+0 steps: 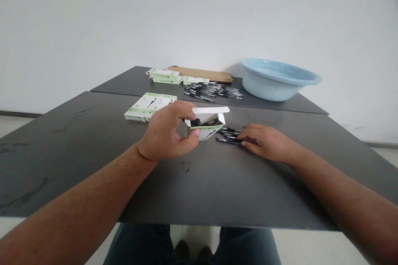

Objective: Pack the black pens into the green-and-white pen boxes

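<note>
My left hand [169, 130] grips a small white and green pen box [207, 133] above the table. Its flap stands open towards me, and something dark shows inside, likely pens, though I cannot make it out fully. To the right, my right hand [264, 140] rests over a small group of black and clear pens [228, 136] on the tabletop. The fingers are bent and pressed down on the pens' right ends; their tips are partly hidden. Left of the held box lie flat white and green boxes [152, 104], side by side or stacked.
Farther back lies a pile of pens [211, 90]. Several more green boxes [163, 75] sit behind, beside a brown cardboard piece [202, 73]. A light blue basin [276, 83] stands at the back right. The dark table [192, 198] has a seam across it and a wall behind.
</note>
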Tool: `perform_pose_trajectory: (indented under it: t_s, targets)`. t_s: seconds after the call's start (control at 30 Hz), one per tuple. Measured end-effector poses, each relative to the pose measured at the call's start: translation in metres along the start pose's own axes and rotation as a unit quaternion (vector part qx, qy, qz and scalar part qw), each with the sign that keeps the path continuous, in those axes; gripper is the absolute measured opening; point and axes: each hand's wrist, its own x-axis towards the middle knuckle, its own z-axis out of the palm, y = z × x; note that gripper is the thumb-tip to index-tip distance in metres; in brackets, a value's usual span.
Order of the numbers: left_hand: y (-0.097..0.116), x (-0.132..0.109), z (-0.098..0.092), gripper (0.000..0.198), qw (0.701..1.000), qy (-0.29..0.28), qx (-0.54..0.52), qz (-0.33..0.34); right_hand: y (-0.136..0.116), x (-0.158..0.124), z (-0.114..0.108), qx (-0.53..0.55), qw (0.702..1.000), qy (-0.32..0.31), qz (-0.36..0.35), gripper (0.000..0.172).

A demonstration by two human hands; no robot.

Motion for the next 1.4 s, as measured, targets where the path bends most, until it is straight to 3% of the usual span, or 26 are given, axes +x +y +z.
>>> perform_pose_trajectory:
  t_s: [0.23,0.5,0.67,0.77,0.93,1.27,1.4]
  targets:
    - [-0.007,0.000,0.004,0.046,0.999,0.032,0.015,0.014,0.004,-0.002,-0.007,-0.017,0.999,0.005,0.033,0.019]
    - [-0.010,0.003,0.004,0.044,0.998,0.044,0.036,0.038,0.002,0.001,-0.005,-0.010,0.999,-0.033,0.029,0.022]
    - [-0.011,0.003,0.004,0.044,0.997,0.046,0.035,0.043,-0.005,0.002,-0.008,0.019,0.998,-0.060,-0.008,0.016]
    - [-0.011,0.002,0.004,0.046,0.998,0.040,0.028,0.041,-0.008,0.002,-0.009,0.025,0.999,-0.038,-0.012,0.018]
    - [-0.011,0.001,0.005,0.045,0.998,0.040,0.024,0.033,-0.002,0.001,-0.008,-0.005,0.998,0.037,0.048,0.025]
    - [-0.013,0.001,0.005,0.043,0.998,0.046,0.041,0.023,0.003,0.003,0.000,-0.028,0.999,-0.001,0.043,0.031]
    - [-0.012,0.001,0.005,0.044,0.998,0.051,0.037,0.028,0.002,0.002,-0.003,-0.034,0.997,0.032,0.063,0.033]
